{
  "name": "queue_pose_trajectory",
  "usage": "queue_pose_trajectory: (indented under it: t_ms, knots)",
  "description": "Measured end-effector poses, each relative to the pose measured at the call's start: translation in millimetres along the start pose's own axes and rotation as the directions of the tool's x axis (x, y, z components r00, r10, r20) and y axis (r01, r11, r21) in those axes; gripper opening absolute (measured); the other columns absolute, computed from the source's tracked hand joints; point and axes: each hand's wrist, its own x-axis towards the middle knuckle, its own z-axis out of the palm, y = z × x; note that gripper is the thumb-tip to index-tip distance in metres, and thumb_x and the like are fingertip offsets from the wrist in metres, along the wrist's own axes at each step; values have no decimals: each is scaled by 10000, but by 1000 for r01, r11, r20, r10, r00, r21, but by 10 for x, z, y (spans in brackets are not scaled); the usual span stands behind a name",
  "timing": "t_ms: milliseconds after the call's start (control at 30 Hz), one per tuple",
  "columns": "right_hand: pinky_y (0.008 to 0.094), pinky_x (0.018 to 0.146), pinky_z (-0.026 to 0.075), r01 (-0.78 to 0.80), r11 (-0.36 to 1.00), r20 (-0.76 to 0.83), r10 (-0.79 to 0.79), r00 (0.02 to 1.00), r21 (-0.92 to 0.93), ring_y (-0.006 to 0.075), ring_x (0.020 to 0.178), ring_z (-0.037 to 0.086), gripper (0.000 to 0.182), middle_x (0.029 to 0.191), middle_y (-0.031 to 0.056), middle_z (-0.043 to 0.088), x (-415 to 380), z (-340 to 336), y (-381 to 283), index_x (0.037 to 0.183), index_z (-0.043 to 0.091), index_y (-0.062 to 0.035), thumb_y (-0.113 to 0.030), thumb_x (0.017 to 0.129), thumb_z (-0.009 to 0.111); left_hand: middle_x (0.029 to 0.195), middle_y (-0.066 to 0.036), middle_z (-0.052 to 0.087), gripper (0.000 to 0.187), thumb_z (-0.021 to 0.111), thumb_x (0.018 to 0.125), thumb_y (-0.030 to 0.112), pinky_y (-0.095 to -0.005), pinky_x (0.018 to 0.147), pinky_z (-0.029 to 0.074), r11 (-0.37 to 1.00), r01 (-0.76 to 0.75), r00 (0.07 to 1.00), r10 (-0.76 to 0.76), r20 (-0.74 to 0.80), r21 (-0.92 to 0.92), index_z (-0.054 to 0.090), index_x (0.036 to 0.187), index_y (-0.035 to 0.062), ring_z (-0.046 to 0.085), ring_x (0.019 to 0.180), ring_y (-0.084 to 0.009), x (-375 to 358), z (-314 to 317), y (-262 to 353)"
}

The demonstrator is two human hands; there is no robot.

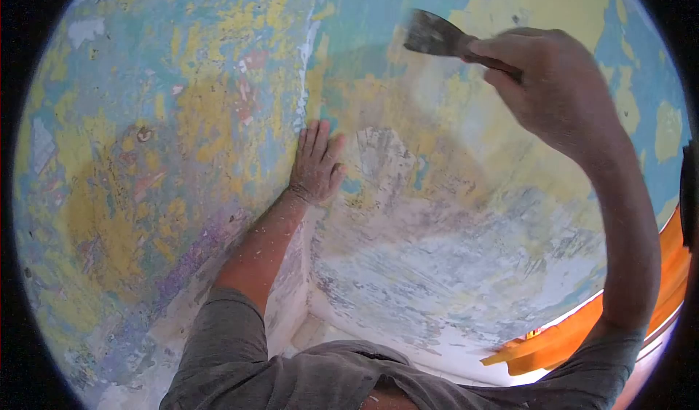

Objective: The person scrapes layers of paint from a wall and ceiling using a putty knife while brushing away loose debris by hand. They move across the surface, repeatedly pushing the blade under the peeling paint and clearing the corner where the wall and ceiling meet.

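My right hand (542, 75) is raised at the upper right, its fingers wrapped round the handle of a scraper (435, 34). The scraper's dark, flat blade points left and overlaps the painted wall (539, 140). Near the wall corner, my left hand (318, 164) lies against the surface with its fingers stretched upward, holding nothing. Patchy blue, yellow and bare plaster areas surround both hands. Small pale flecks cling to my left forearm.
A vertical corner line (306, 68) with chipped white edges divides the left wall (109, 184) from the right one. Orange cloth (568, 341) hangs at the lower right. A dark object (688, 195) stands at the right edge.
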Motion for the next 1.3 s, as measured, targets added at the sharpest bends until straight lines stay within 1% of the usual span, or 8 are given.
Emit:
queue_pose_trajectory:
  t_ms: [167, 367, 433, 600, 833, 1033, 1233, 1300]
  knots:
    - [309, 649, 527, -193, 967, 146, 169, 975, 168, 187, 709, 695, 246, 934, 127, 753, -151, -303, 86, 1121, 764, -22, -6, 880, 713, 1639, -341, 185, 624, 340, 1082, 434, -685, 1208, 133, 1000, 0, 1000, 0, -19, 2, 318, 1572, 48, 164, 1514, -562, -54, 100, 18]
    - [285, 700, 557, -120, 993, 140, 120, 983, -3, 195, 788, 735, 220, 998, 127, 771, 31, -290, -121, 1119, 755, 14, -44, 911, 715, 1633, -340, 202, 624, 344, 1081, 433, -685, 1206, 141, 1000, 20, 1000, -20, 12, -13, 313, 1581, 62, 178, 1514, -551, -39, 34, 41]
    - [290, 712, 554, -312, 941, 282, 266, 922, 130, 195, 802, 729, 222, 1007, 114, 773, -2, -407, 64, 1131, 758, -3, -51, 921, 705, 1634, -338, 202, 621, 349, 1080, 429, -686, 1206, 141, 1000, 20, 1000, -20, 0, -18, 318, 1577, 58, 176, 1515, -550, -66, 46, 50]
    - [403, 726, 546, -103, 984, 7, 103, 995, 143, 273, 710, 699, 216, 855, 159, 743, -63, -44, -98, 1076, 787, -49, -102, 879, 715, 1640, -333, 190, 629, 354, 1078, 422, -688, 1206, 139, 1000, -18, 999, 18, -42, -8, 291, 1586, 55, 168, 1517, -549, -59, 82, 52]
    - [348, 661, 519, -303, 936, 205, 265, 942, 180, 217, 703, 665, 289, 946, 135, 753, -127, -291, -22, 1178, 750, -43, -63, 891, 731, 1640, -337, 182, 607, 362, 1076, 409, -685, 1207, 141, 1000, 6, 999, -6, -32, -12, 338, 1563, 48, 164, 1516, -554, -52, 59, 19]
    - [437, 764, 558, -196, 967, 117, 179, 977, 161, 329, 784, 713, 236, 960, 156, 756, -35, -98, -225, 1103, 779, -61, -111, 893, 687, 1630, -347, 195, 620, 344, 1082, 439, -680, 1209, 139, 1000, -1, 1000, 1, 10, 3, 358, 1546, 28, 177, 1509, -560, -81, 23, 20]
    - [355, 685, 542, -322, 922, 106, 306, 946, 213, 188, 758, 714, 287, 986, 158, 758, -344, -220, 129, 1187, 753, -54, -53, 903, 713, 1638, -345, 172, 628, 347, 1082, 440, -682, 1210, 133, 1000, -12, 1000, 12, -17, 23, 317, 1562, 36, 154, 1517, -557, -74, 109, -7]
    - [387, 676, 545, -217, 962, -12, 222, 975, 168, 304, 679, 702, 242, 786, 185, 713, -99, -92, -39, 1083, 783, -65, -91, 858, 700, 1641, -345, 164, 631, 343, 1083, 441, -682, 1210, 131, 1000, -18, 1000, 18, 0, 10, 296, 1573, 45, 149, 1519, -556, -127, 98, 39]
